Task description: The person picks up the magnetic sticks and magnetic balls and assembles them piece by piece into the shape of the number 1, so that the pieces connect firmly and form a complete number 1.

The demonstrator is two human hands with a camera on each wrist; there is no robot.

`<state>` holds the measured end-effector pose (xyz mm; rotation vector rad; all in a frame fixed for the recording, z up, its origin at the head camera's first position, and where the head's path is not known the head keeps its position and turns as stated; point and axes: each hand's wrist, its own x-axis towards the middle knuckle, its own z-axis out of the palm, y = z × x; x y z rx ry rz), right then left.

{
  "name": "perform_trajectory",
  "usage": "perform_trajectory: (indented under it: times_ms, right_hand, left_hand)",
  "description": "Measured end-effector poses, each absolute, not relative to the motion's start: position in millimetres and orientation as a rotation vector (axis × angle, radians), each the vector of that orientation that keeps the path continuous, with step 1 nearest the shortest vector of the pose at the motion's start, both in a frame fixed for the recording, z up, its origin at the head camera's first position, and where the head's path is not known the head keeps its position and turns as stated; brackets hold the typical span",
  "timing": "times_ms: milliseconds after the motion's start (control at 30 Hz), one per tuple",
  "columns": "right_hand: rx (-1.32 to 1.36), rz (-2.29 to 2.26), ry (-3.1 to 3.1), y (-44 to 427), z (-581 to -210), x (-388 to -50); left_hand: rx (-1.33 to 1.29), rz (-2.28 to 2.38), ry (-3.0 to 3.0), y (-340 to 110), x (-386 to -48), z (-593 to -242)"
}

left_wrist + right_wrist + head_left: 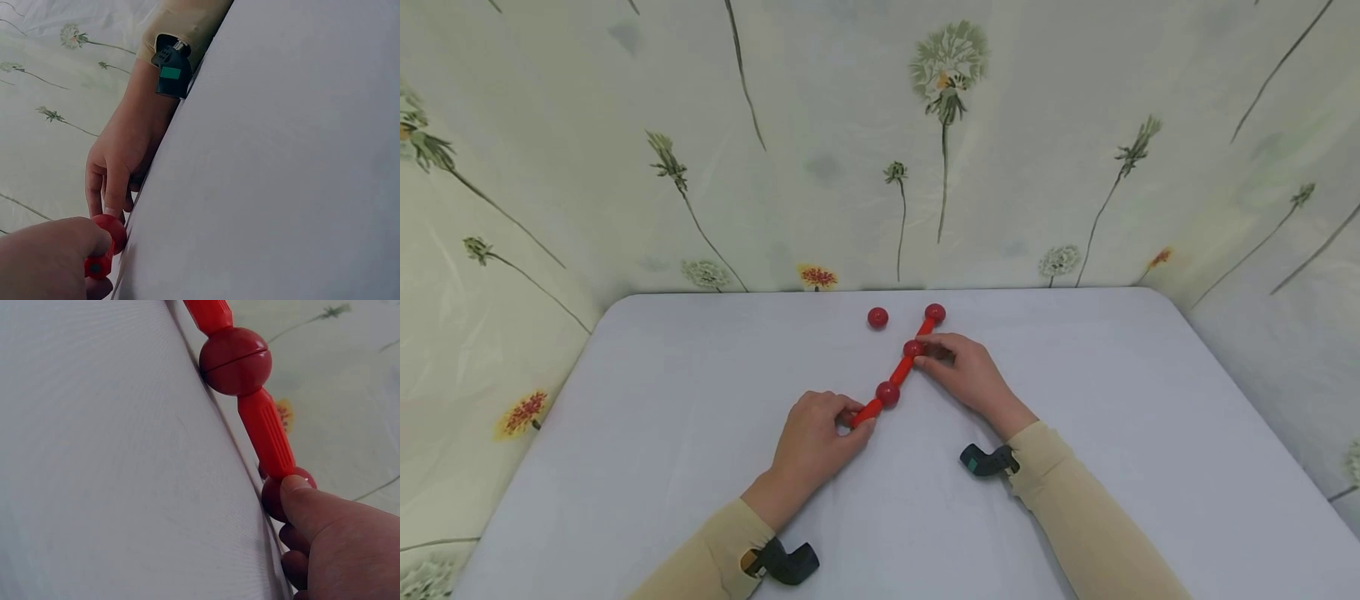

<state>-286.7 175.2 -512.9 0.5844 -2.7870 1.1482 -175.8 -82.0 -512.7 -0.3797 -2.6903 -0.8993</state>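
Note:
A chain of red rods and dark red balls runs slantwise over the white table. My left hand [817,440] pinches the near end rod [867,412] between thumb and fingers. Beyond that rod come a ball [887,394], a second rod [901,371] and the middle ball [913,348]. My right hand [968,372] pinches this middle ball; in the right wrist view, the thumb [297,490] lies where ball and rod [267,431] meet. A further rod leads to the far ball [935,313]. The left wrist view shows the near rod's end face [97,267].
One loose red ball [877,317] lies near the table's back edge, left of the chain's far end. The white table [700,358] meets a hanging cloth [820,208] with dandelion prints at the back and sides. Dark devices [790,562] are strapped at both wrists.

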Motion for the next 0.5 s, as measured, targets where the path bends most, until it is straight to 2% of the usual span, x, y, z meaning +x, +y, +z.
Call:
perform_trajectory:
  times_ms: [500]
  right_hand:
    - [0.584, 1.149, -2.784, 175.4, -516.0, -288.7]
  left_hand:
    - [-0.365, -0.886, -2.668, -76.1, -174.8, -513.1]
